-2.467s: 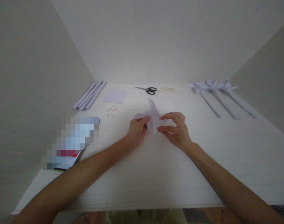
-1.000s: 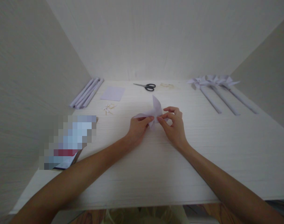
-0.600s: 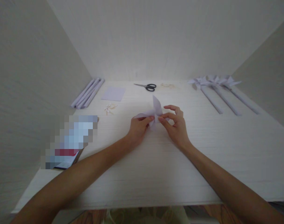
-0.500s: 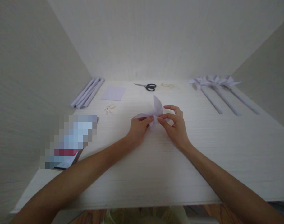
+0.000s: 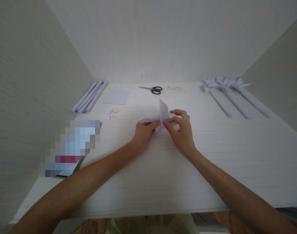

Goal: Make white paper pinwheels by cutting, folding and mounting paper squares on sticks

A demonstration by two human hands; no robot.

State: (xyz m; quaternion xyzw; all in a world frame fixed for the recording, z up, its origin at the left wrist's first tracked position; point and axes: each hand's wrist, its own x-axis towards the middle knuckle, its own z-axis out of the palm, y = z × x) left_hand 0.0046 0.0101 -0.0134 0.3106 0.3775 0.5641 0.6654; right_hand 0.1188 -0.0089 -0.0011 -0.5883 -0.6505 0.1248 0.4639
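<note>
A pale lilac folded paper pinwheel (image 5: 161, 114) lies at the middle of the white table (image 5: 148, 169), one flap standing up. My left hand (image 5: 144, 135) pinches its left side at the centre. From the right, my right hand (image 5: 181, 131) meets it there, thumb and forefinger closed on the folded centre. The lower part of the paper is hidden behind my fingers.
Rolled paper sticks (image 5: 89, 96) lie at the back left beside a flat lilac sheet (image 5: 117, 97) and small pins (image 5: 112, 112). Black scissors (image 5: 152, 89) rest at the back. Three finished pinwheels on sticks (image 5: 226, 94) lie at the back right. A blurred packet (image 5: 71, 146) sits left.
My right hand closed in from an open spread pose onto the pinwheel's centre, meeting my left fingers. The paper stayed in place; the view shifted slightly.
</note>
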